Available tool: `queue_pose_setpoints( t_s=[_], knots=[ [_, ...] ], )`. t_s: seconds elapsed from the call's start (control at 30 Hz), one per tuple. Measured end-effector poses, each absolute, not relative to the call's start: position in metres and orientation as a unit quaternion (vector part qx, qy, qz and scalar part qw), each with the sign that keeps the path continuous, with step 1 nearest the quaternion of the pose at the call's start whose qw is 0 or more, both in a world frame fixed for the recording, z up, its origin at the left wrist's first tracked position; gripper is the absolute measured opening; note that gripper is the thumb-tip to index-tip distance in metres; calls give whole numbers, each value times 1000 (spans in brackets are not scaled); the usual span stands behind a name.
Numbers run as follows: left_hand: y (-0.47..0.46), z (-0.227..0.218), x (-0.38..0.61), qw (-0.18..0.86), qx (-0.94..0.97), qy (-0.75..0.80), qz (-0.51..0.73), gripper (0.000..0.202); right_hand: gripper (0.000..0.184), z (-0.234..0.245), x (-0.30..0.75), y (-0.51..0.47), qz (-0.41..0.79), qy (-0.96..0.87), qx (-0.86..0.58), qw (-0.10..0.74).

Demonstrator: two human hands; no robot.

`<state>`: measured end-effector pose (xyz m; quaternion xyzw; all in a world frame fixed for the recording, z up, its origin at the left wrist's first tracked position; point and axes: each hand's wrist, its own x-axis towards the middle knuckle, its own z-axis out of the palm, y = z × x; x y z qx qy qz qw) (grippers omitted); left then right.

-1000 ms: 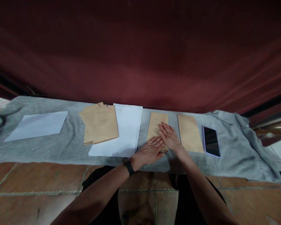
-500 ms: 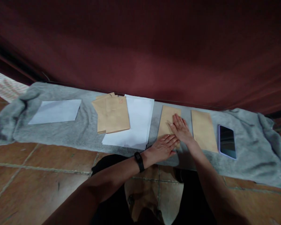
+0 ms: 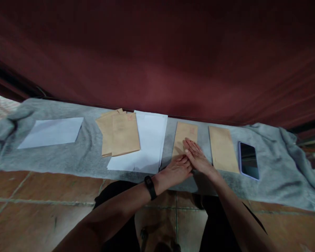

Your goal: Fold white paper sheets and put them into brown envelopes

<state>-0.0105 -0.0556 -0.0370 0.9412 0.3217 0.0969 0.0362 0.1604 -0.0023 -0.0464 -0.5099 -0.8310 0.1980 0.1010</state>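
Note:
A brown paper envelope (image 3: 183,134) lies on the grey cloth before me, with a small red printed mark near its top right corner. My right hand (image 3: 196,156) rests flat on its right side, fingers stretched out. Across the envelope's lower end lies my left hand (image 3: 180,169), flat as well, its fingertips meeting the right hand. Both hands cover the lower part of the envelope. To the right sits another brown envelope (image 3: 223,148), untouched. Left of my hands, several brown envelopes (image 3: 124,134) are piled on white paper sheets (image 3: 152,140).
A phone (image 3: 248,160) in a pale purple case lies at the right. Farther left is a white sheet (image 3: 51,132). The grey cloth (image 3: 91,140) covers a long narrow surface against a dark red curtain-like backdrop (image 3: 157,77). Tiled floor (image 3: 42,217) shows below.
My right hand has slid down the envelope toward me, uncovering the red mark, and now meets the left hand's fingers. The view has shifted slightly.

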Motion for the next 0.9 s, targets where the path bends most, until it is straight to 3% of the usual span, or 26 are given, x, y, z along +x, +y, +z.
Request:
queue_pose_setpoints(
  t_s=[0.23, 0.5, 0.73, 0.9],
  knots=[
    [-51, -18, -14, 13, 935, 343, 88, 34, 64, -53, 166, 21, 106, -817, -553, 126],
    [-43, -5, -21, 168, 902, 378, 123, 13, 59, -55, 164, 25, 15, -805, -581, 120],
    [-46, -11, -29, 180, 888, 383, 176, 23, 57, -55, 167, 6, 37, -856, -505, 106],
    [-44, -10, -29, 145, 915, 352, 135, 28, 53, -48, 172, -3, 108, -864, -481, 103]
  ],
)
